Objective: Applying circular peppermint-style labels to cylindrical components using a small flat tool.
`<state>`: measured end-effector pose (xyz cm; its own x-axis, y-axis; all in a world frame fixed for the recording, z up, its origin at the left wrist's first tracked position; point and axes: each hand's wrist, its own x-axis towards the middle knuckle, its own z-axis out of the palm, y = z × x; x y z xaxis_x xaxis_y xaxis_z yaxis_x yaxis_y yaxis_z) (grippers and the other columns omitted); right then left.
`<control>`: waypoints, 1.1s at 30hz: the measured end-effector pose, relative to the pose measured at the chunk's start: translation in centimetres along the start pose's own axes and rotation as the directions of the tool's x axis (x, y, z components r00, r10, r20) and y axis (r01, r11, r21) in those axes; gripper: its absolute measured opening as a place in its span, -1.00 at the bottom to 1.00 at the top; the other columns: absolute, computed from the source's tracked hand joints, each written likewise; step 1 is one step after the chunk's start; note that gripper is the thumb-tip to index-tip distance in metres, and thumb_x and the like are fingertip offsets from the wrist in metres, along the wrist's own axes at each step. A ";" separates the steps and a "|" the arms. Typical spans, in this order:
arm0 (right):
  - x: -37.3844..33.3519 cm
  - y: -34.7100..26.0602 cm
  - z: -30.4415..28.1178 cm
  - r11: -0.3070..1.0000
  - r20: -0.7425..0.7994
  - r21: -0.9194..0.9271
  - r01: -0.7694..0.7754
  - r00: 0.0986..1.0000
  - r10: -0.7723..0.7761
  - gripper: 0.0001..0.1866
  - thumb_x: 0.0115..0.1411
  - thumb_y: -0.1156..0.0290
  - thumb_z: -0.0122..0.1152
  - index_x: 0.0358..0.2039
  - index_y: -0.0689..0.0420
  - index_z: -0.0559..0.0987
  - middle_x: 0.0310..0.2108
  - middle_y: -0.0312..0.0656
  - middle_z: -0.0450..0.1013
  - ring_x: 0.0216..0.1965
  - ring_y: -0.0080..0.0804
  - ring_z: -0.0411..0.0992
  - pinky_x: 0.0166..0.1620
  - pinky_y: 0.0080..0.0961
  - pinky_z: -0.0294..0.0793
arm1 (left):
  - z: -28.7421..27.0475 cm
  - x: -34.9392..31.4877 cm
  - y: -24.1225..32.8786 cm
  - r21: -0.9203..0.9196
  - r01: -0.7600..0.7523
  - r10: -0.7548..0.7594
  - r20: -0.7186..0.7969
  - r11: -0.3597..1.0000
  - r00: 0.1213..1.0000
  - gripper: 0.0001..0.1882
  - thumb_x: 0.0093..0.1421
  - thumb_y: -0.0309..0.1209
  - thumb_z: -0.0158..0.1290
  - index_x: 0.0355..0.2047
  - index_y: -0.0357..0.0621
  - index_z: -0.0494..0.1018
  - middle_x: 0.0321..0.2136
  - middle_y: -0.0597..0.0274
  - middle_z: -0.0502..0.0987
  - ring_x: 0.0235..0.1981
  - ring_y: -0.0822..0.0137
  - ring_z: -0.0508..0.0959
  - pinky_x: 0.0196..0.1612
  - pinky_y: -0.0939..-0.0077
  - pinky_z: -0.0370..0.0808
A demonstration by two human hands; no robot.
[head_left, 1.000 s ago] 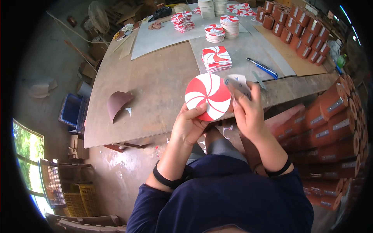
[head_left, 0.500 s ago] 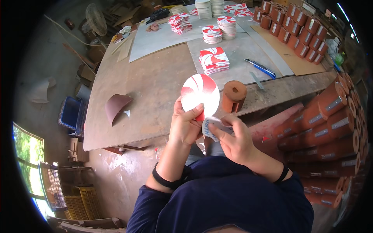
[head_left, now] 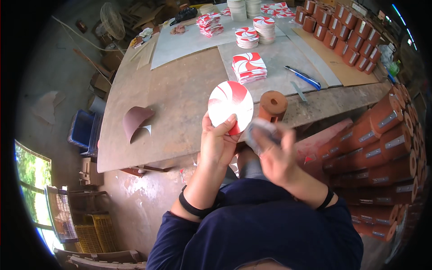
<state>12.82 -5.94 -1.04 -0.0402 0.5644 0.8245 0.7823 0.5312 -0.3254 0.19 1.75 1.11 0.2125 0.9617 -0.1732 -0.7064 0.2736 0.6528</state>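
My left hand [head_left: 217,140] pinches a round red-and-white swirl disc [head_left: 230,104] by its lower edge, thumb on the printed face, above the table's near edge. Just to its right, my right hand [head_left: 280,163] is closed on a folded piece of sandpaper [head_left: 260,132], smeared by motion. The sandpaper is apart from the disc. Behind my right hand a brown cylinder [head_left: 273,101] with a hole in its top stands on the table. Beyond the disc lies a stack of square red-and-white swirl sheets [head_left: 250,65].
A blue utility knife [head_left: 304,78] and a metal strip [head_left: 299,91] lie on the table [head_left: 180,90]'s right side. Stacked swirl discs [head_left: 246,39] stand farther back. Brown cylinders [head_left: 355,38] are piled at back right, more [head_left: 382,148] beside me. A curled brown sheet [head_left: 137,120] lies left.
My right hand has moved right with the sandpaper, away from the disc's lower edge. My left hand still holds the disc, now tilted slightly differently.
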 end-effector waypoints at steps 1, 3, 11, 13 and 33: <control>0.7 0.5 -0.3 0.998 -0.104 -0.043 -0.046 0.994 0.042 -0.47 -0.09 0.61 0.15 -0.02 0.03 0.50 -0.20 -0.02 0.29 -0.25 -0.10 0.38 -0.25 -0.35 0.45 | 0.0 -0.1 0.0 0.003 0.014 -0.014 0.008 1.000 1.000 -0.52 0.13 -0.70 -0.07 0.03 -0.18 0.07 -0.04 -0.01 0.33 -0.05 0.15 0.45 -0.03 0.22 0.50; 1.9 1.5 0.0 0.997 -0.146 -0.063 -0.033 0.989 0.024 -0.47 -0.09 0.63 0.10 -0.01 0.05 0.49 -0.17 0.02 0.26 -0.24 -0.08 0.38 -0.23 -0.33 0.45 | 0.0 -0.2 0.0 0.005 0.028 -0.028 0.022 1.000 0.999 -0.55 0.16 -0.67 -0.08 0.03 -0.18 0.07 -0.04 0.00 0.33 -0.05 0.15 0.45 -0.04 0.23 0.50; -1.2 0.1 1.8 0.998 0.123 0.046 0.031 0.992 -0.037 -0.46 -0.09 0.63 0.10 -0.01 0.03 0.50 -0.17 0.00 0.28 -0.26 -0.16 0.38 -0.25 -0.40 0.40 | 0.9 0.2 -0.5 -0.001 0.044 -0.044 -0.113 0.999 0.993 -0.74 0.26 -0.46 -0.14 -0.05 -0.21 0.20 -0.12 0.09 0.43 -0.13 0.26 0.50 -0.12 0.31 0.51; -0.6 0.3 0.8 0.999 -0.029 -0.002 -0.037 0.999 0.036 -0.44 -0.11 0.63 0.11 0.00 0.03 0.50 -0.17 0.03 0.27 -0.28 -0.12 0.37 -0.26 -0.38 0.41 | 0.5 0.3 -0.5 -0.042 0.056 -0.059 -0.086 0.998 0.995 -0.75 0.26 -0.45 -0.13 -0.06 -0.22 0.24 -0.15 0.14 0.46 -0.15 0.29 0.51 -0.13 0.33 0.51; 1.4 0.3 0.2 0.996 -0.108 -0.067 0.064 0.992 -0.071 -0.55 -0.08 0.52 0.23 -0.08 0.05 0.54 -0.30 -0.13 0.37 -0.33 -0.23 0.40 -0.35 -0.37 0.41 | 0.2 0.3 -0.2 -0.105 0.163 -0.152 0.101 0.981 0.983 -0.58 0.22 -0.56 -0.12 0.10 -0.16 0.12 -0.03 0.09 0.39 -0.04 0.24 0.47 -0.06 0.35 0.51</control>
<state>12.89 -4.89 -0.08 -0.0286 0.4535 0.8908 0.8177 0.5232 -0.2401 0.49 1.95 1.08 0.3845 0.9023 -0.1952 -0.7296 0.4265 0.5346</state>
